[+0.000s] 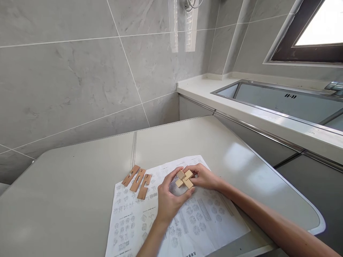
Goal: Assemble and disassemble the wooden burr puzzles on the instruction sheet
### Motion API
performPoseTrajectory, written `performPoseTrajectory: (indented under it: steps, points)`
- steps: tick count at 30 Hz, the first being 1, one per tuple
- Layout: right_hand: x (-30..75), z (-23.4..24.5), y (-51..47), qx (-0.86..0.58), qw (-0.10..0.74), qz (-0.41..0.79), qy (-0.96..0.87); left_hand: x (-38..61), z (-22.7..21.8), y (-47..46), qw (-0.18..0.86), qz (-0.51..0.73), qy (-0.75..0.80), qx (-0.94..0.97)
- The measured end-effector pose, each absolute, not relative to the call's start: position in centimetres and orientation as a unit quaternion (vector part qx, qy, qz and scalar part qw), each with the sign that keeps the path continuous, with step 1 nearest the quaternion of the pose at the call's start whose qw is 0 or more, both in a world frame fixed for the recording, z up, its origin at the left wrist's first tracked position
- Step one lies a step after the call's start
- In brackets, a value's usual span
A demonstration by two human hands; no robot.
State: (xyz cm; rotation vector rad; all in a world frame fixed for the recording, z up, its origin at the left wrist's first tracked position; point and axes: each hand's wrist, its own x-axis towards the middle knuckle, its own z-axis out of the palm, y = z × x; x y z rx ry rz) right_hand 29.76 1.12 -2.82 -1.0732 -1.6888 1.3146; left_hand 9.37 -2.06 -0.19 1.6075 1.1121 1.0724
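A small interlocking wooden puzzle (184,179) of pale bars crossing one another is held between my two hands above the printed sheet. My left hand (171,196) curves round its left and near side, fingers at the far edge and thumb at the near right corner. From the right, my right hand (202,176) grips the puzzle's right side, with some fingertips hidden behind it. To the left lie three flat brown wooden pieces with notches or slots: a left piece (130,176), a middle piece (138,180) marked 2, and a right piece (144,186) marked 3.
The large paper sheet (125,221) with printed diagrams lies under my hands on a pale table (80,200). A tiled wall (80,78) rises behind it. A counter (198,86) with a steel sink (268,94) runs along the right, below a window (321,28).
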Motion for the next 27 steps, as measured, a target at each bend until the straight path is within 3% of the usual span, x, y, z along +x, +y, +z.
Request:
performPoseTrajectory:
  steps: [27]
  points:
    - [28.4,-3.3,0.4,-0.475,0.415,0.452,-0.631,9.7,0.0,-1.9,0.398,0.448,0.483,0.638]
